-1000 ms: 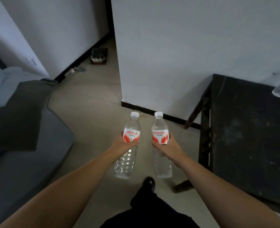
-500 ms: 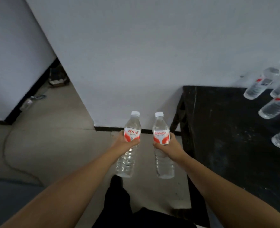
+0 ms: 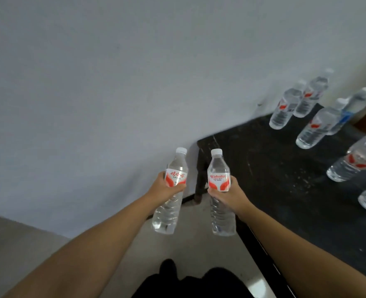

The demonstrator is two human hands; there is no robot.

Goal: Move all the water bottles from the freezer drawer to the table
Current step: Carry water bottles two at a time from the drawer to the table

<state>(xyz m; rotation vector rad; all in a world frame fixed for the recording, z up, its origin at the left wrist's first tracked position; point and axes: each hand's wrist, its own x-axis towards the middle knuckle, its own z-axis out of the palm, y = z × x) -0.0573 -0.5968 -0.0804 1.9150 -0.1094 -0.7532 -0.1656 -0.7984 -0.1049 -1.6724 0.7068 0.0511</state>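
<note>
Behind everything, a plain pale wall [image 3: 113, 82] fills the upper frame, matt and featureless; below it a smooth light floor [image 3: 16, 244] runs from lower left to centre, bare and open between the wall's dark skirting and the table. At right, a black table [image 3: 274, 179], flat-topped with a scuffed, speckled surface, presents its near corner and one dark leg [image 3: 199, 179] towards the hands; its left edge runs diagonally down to the bottom of the frame, and its right part is cut off; the near left portion of the top lies bare. Along the table's far and right side stands a group of clear ribbed plastic bottles [image 3: 315, 127] with white caps and red labels, one with a blue label [image 3: 346, 116]; they are blurred and lean in the wide-angle view; those at the right edge are cropped, so their count cannot be told. Two bare forearms reach forward from the lower corners. Left hand [image 3: 162, 188] is closed round the middle of the left water bottle [image 3: 171, 190], upright, its base over the floor, apart from the table; right hand [image 3: 229, 194] is closed round the right water bottle [image 3: 219, 190], upright, its base just beside the table's left edge; both bottles are transparent, ribbed below the red-and-white label, capped in white; fingers are mostly hidden behind the bottles. Dark clothing [image 3: 188, 282] is cut off at bottom centre.
</note>
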